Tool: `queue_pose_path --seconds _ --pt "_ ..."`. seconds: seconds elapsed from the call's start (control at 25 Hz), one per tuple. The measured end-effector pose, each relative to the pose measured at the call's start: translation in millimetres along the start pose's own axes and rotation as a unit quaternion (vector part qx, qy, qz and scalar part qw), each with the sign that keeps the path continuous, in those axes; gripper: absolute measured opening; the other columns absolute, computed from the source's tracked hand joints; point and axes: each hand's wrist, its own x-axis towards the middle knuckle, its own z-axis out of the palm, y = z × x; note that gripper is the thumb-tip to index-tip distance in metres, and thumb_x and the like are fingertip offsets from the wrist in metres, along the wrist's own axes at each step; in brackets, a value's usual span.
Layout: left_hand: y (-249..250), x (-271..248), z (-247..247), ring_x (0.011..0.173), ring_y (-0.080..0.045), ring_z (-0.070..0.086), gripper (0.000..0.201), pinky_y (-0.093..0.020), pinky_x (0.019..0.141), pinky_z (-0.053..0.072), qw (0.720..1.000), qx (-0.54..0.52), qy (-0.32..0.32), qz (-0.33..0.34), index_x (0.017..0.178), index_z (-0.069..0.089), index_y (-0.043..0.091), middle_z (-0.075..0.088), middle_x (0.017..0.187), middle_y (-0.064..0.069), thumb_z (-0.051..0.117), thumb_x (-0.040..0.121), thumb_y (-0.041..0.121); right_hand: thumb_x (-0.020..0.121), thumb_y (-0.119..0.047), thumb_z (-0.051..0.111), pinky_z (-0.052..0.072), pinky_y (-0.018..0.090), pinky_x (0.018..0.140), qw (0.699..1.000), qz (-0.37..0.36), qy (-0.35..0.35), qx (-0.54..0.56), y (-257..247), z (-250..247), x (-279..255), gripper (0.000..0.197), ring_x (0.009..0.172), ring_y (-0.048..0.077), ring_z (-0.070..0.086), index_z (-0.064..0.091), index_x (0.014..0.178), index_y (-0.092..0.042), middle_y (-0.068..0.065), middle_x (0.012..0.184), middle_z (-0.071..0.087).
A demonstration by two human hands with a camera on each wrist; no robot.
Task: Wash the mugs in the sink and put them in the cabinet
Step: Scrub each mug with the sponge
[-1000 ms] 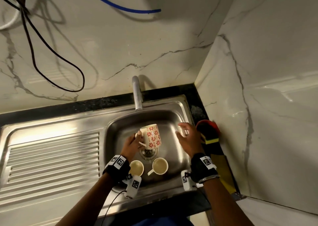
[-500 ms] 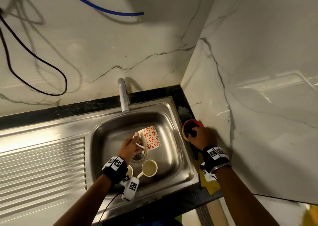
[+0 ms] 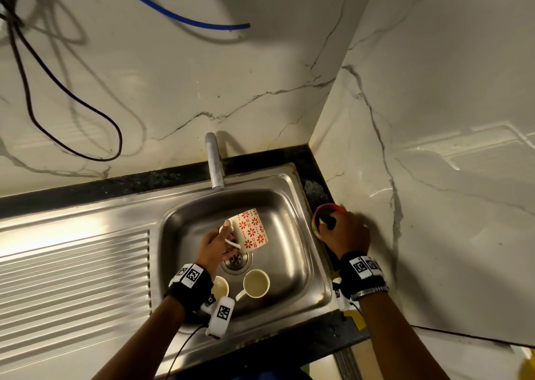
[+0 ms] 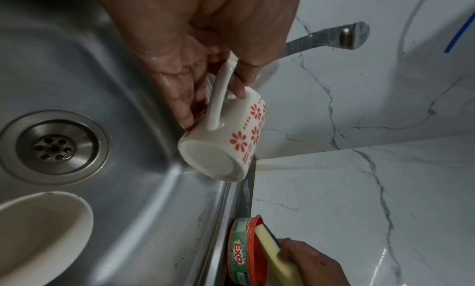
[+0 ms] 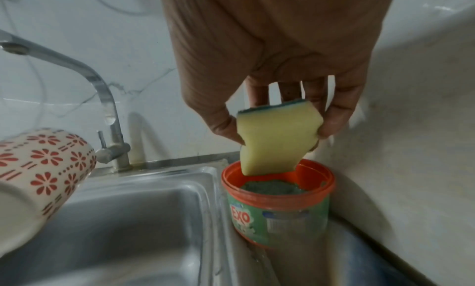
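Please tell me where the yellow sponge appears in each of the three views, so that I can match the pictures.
Head: sponge barely shows, at the red tub, under the right hand.
Left wrist: bottom right, sponge leaning into the tub.
Right wrist: centre, sponge pinched above the tub.
Shared landmark: the floral mug.

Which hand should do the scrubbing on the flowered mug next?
Right. The right hand already pinches the sponge at the soap tub, while the left hand holds the flowered mug by its handle.
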Motion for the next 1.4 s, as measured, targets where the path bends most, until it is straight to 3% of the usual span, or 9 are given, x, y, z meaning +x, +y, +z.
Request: queue_pose_path --seconds 0.2,0.36,0.52,0.64,0.76,0.84,1.08,1.28,1.4 --pt "3.4 -7.4 -7.9 0.091 -0.030 0.074 0.032 -0.036 0.067 0.062 1.000 -0.017 0.002 -0.006 0.096 0.066 0.005 0.073 0.099 -0.018 0.060 0.099 0.037 0.096 -0.052 0.060 0.051 0.037 0.083 0.989 0.023 0.047 0.136 -27.4 -26.4 -13.7 0.041 0.106 0.028 0.063 0.067 0.126 -0.024 0.006 0.114 0.064" --pt "14.1 -16.2 -3.2 0.086 -0.026 0.073 0.032 -0.030 0.061 0.061 1.000 -0.024 -0.010 0.004 0.097 0.067 0.005 0.072 0.099 -0.017 0.059 0.100 0.035 0.103 -0.043 0.056 0.049 0.030 0.095 0.931 -0.155 -0.050 0.327 -100.9 -23.0 -39.4 0.047 0.123 0.014 0.053 0.051 0.149 -0.035 -0.001 0.139 0.048" --pt "30.2 -22.3 -6.7 0.083 -0.025 0.073 0.040 -0.029 0.060 0.059 0.999 -0.028 -0.016 0.014 0.108 0.066 0.003 0.071 0.096 -0.015 0.055 0.101 0.041 0.102 -0.040 0.046 0.050 0.040 0.107 0.927 -0.287 -0.047 0.238 -145.3 10.3 -66.1 0.053 0.136 0.020 0.046 0.045 0.155 -0.039 0.001 0.157 0.038" --pt "40.7 -21.8 -20.5 0.085 -0.026 0.069 0.045 -0.033 0.066 0.062 0.999 -0.038 0.007 0.025 0.114 0.064 -0.001 0.068 0.095 -0.016 0.056 0.101 0.041 0.099 -0.047 0.045 0.050 0.043 0.103 0.924 -0.365 0.014 0.109 -152.3 23.8 -86.0 0.054 0.131 0.027 0.047 0.050 0.151 -0.037 0.003 0.160 0.040" --pt "46.2 -18.5 -36.3 0.083 -0.026 0.071 0.043 -0.035 0.068 0.062 0.999 -0.007 0.046 0.024 0.108 0.065 0.001 0.071 0.095 -0.018 0.058 0.099 0.043 0.090 -0.045 0.055 0.051 0.046 0.095 0.911 -0.411 0.013 0.030 -141.7 39.4 -108.5 0.058 0.127 0.028 0.049 0.053 0.147 -0.037 0.002 0.160 0.040" --pt "44.5 -16.2 -43.1 0.085 -0.029 0.073 0.043 -0.038 0.070 0.062 0.997 0.031 0.066 0.019 0.105 0.067 0.003 0.073 0.099 -0.021 0.059 0.098 0.045 0.089 -0.043 0.057 0.052 0.047 0.091 0.903 -0.428 0.020 0.019 -136.4 44.7 -112.2 0.056 0.125 0.029 0.051 0.057 0.144 -0.036 0.002 0.159 0.042" --pt "46.8 -24.1 -33.7 0.087 -0.031 0.075 0.040 -0.040 0.069 0.063 0.990 0.128 0.038 0.041 0.098 0.069 0.008 0.073 0.095 -0.016 0.057 0.099 0.046 0.099 -0.036 0.042 0.048 0.050 0.102 0.920 -0.384 0.070 0.043 -163.6 35.6 -79.9 0.055 0.139 0.031 0.043 0.048 0.154 -0.032 0.004 0.165 0.038" --pt "60.7 -17.4 -47.6 0.083 -0.031 0.072 0.041 -0.044 0.070 0.063 0.987 0.127 0.083 0.055 0.102 0.070 0.008 0.071 0.100 -0.019 0.058 0.098 0.047 0.093 -0.029 0.057 0.041 0.056 0.111 0.831 -0.553 0.059 -0.019 -145.7 41.8 -100.6 0.049 0.148 0.031 0.039 0.060 0.142 -0.031 0.005 0.161 0.043" --pt "59.4 -25.0 -40.2 0.075 -0.027 0.074 0.038 -0.042 0.067 0.063 0.982 0.175 0.052 0.055 0.092 0.069 0.008 0.072 0.088 -0.016 0.057 0.100 0.043 0.100 -0.030 0.045 0.028 0.054 0.123 0.847 -0.527 0.052 0.040 -155.1 42.3 -84.8 0.046 0.156 0.029 0.030 0.061 0.144 -0.027 0.004 0.163 0.044"
